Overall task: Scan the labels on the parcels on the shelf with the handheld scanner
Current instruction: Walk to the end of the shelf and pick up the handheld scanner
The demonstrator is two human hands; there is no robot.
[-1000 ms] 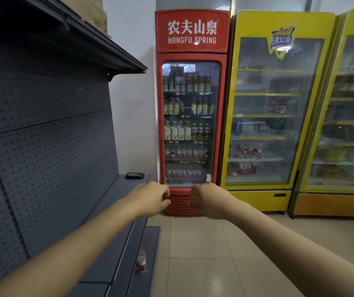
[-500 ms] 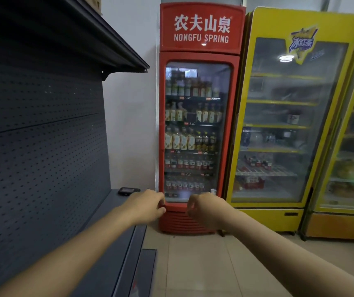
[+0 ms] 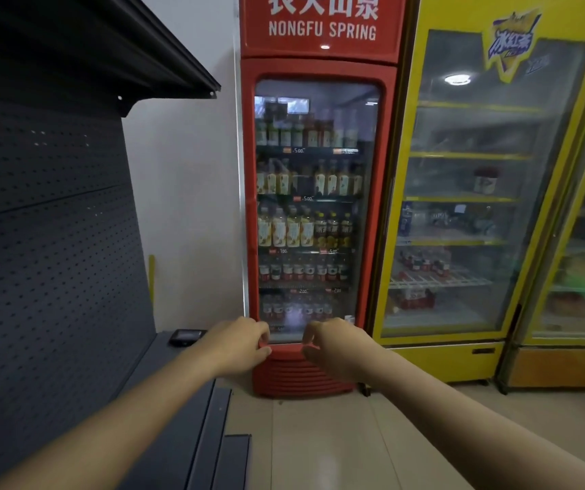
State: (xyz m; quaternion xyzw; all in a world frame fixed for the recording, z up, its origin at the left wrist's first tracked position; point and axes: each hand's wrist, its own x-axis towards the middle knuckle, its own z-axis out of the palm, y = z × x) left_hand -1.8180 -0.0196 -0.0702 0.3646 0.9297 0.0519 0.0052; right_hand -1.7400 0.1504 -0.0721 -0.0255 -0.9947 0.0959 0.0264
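The handheld scanner (image 3: pixel 185 337) lies flat at the far end of the dark shelf (image 3: pixel 163 390), near its back corner by the wall. It sits just left of and beyond the left hand (image 3: pixel 239 344), which is nearer to it than the right hand (image 3: pixel 333 348). Both hands are loosely curled and empty. The scanner is small, black and slab-like, its long axis across the shelf. No parcels show.
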